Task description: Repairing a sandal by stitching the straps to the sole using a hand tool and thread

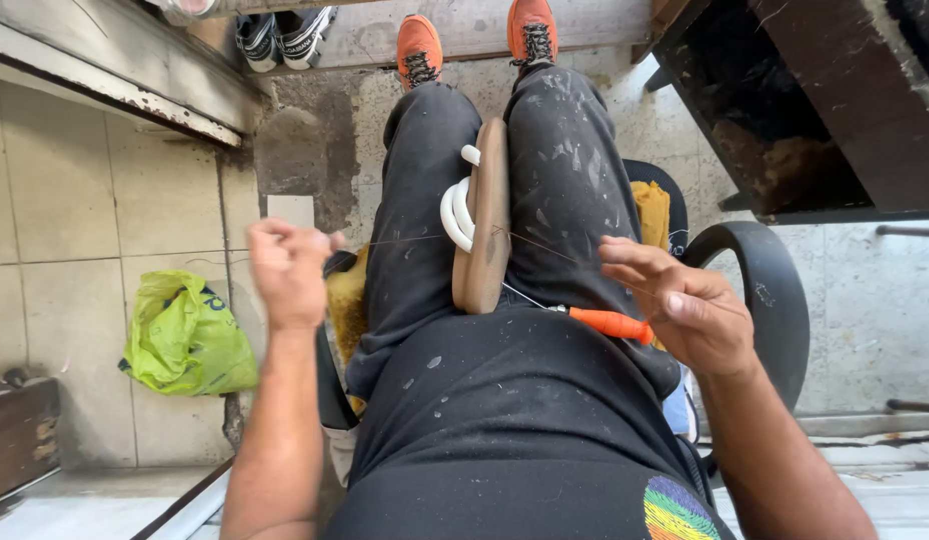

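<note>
A crumpled lime-green plastic bag (187, 337) lies on the pale tiled floor (64, 250) at the left, close to the wall's dark base. It is slumped and wrinkled, its top gathered, with a small dark printed mark on its upper side. No labels, signs or screens appear elsewhere in view.

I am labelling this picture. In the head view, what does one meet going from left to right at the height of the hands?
Green plastic bag → left hand → sandal → orange-handled tool → right hand → black chair armrest.
</note>
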